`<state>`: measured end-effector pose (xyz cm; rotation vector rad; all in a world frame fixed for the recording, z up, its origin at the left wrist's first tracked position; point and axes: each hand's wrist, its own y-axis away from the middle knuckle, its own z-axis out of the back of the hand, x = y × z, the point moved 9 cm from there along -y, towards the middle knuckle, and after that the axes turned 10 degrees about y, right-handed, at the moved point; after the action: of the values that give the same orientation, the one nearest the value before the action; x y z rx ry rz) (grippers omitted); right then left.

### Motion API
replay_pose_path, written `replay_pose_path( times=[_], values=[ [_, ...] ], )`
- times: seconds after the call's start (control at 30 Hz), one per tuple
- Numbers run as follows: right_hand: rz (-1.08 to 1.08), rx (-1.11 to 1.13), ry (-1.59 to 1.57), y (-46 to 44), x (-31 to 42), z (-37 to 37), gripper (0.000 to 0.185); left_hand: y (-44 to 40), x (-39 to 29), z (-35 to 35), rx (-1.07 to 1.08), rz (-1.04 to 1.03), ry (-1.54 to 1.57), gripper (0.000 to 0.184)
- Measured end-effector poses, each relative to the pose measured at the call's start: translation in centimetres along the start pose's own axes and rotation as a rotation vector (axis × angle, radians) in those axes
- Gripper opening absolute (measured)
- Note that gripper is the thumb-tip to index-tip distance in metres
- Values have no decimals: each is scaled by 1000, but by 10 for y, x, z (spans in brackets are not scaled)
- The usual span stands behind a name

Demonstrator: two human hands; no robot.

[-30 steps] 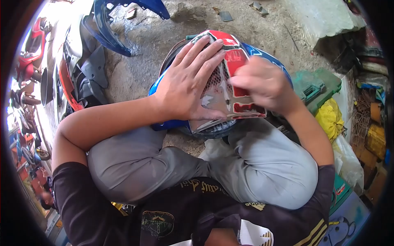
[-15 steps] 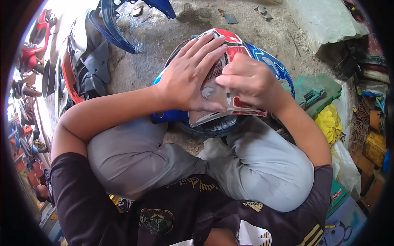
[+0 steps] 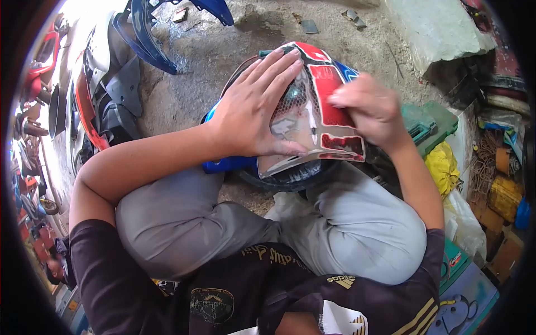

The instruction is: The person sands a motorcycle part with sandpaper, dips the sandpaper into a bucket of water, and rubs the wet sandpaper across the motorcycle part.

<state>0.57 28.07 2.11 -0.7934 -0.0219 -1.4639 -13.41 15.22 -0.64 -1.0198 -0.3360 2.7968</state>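
A curved panel (image 3: 334, 95) with red, grey and dark mesh-patterned areas rests over a dark round base (image 3: 296, 181) between the knees. My left hand (image 3: 254, 109) lies spread on the panel's left part, fingers pointing up and thumb stretched along the lower edge. Blurred by motion, my right hand (image 3: 371, 109) is closed over the panel's right side, near the red strip. Whatever its fingers hold, if anything, is hidden. Blue glossy parts (image 3: 229, 163) show beside and beneath the panel.
Blue bodywork (image 3: 146, 42) lies on the concrete at the upper left, near dark and orange panels (image 3: 125, 89). A green case (image 3: 430, 125), yellow bag (image 3: 442, 167) and concrete block (image 3: 441, 33) are at the right. Part of another person (image 3: 56, 268) shows at far left.
My right hand went left and down across the panel, then back up and right, uncovering the red strip. My left hand stays spread on the panel.
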Motion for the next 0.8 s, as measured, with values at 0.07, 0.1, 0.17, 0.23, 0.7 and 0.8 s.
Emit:
replay_pose_path(
  times=[0.07, 0.1, 0.17, 0.23, 0.7, 0.8],
  values=[
    [-37, -17, 59, 9, -12, 8, 27, 1, 1, -1, -16, 15, -20, 142],
    [-67, -28, 85, 14, -13, 11, 28, 3, -1, -4, -13, 23, -25, 142],
    [17, -18, 24, -11, 13, -4, 32, -3, -3, -8, -3, 4, -43, 142],
    [166, 3, 32, -29, 37, -21, 30, -2, -2, -7, 6, -3, -70, 142],
    [54, 79, -70, -13, 36, -36, 26, -3, 1, -34, 54, -24, 36, 149],
    [-231, -193, -73, 14, -6, 18, 23, 8, 23, -35, 76, 115, 63, 155]
  ],
)
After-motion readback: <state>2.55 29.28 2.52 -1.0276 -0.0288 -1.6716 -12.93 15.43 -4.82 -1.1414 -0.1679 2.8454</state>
